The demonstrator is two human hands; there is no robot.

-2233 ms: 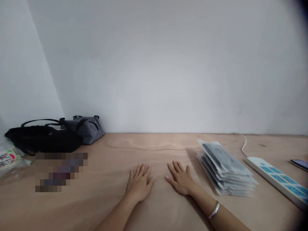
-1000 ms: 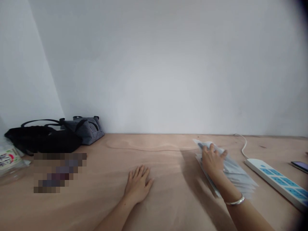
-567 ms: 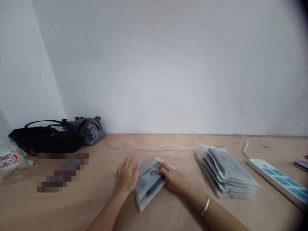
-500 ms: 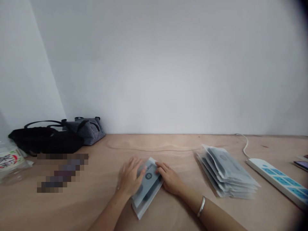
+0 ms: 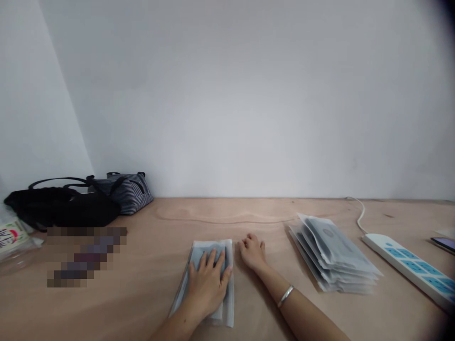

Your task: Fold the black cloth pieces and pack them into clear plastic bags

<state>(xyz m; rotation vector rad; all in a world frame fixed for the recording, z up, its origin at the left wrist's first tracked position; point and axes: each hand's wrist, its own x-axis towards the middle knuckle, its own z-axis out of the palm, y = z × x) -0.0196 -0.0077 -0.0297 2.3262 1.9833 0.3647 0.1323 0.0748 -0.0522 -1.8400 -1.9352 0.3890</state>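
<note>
A frosted plastic pouch (image 5: 229, 284) with something grey-blue inside lies on the wooden table in front of me. My left hand (image 5: 208, 284) rests flat on top of it, fingers spread, hiding much of its middle. Just right of the pouch, my right hand (image 5: 251, 252) sits on the table with its fingers curled in. Nothing shows in it, and it is apart from the pouch. A silver bangle (image 5: 285, 296) circles my right wrist. Farther right is an uneven stack of similar frosted pouches (image 5: 334, 255) with grey contents.
A white power strip (image 5: 408, 265) with blue sockets and a white cord lies at the right, with a phone (image 5: 444, 244) beyond it. At the back left are a black bag (image 5: 67, 208) and a striped bag (image 5: 133, 196). A clear plastic package (image 5: 16, 246) is at the left edge.
The pouch has turned from slanted to nearly straight, and its printed lettering no longer shows. My left hand now lies flat on it. My right hand has let go of its edge and curled beside it.
</note>
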